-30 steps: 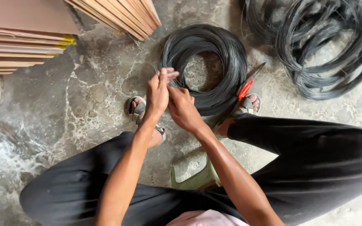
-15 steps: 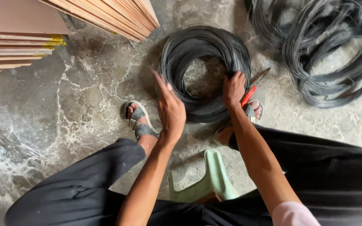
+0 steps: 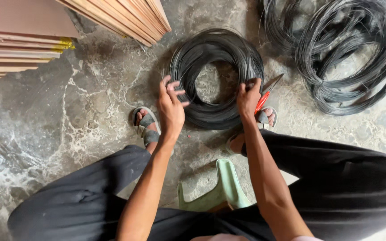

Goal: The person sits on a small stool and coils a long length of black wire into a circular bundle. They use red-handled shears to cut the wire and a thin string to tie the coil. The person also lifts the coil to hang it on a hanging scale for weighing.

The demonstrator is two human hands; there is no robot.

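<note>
Right hand covers the red-handled cutters' grip; the larger wire bundle runs off the top edge.

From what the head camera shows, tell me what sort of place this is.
Probably a workshop or building-site work area: coils of black binding wire lie on a stained concrete floor, stacked plywood sheets sit nearby, and the person works from a low green plastic stool.

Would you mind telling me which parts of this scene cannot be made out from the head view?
- Red-handled cutters: the handles are hidden behind the right hand.
- Larger wire bundle: cut off by the top edge.
- Green stool: its seat is hidden by the legs.
- Left hand: any thin wire held is too fine to see.
</note>
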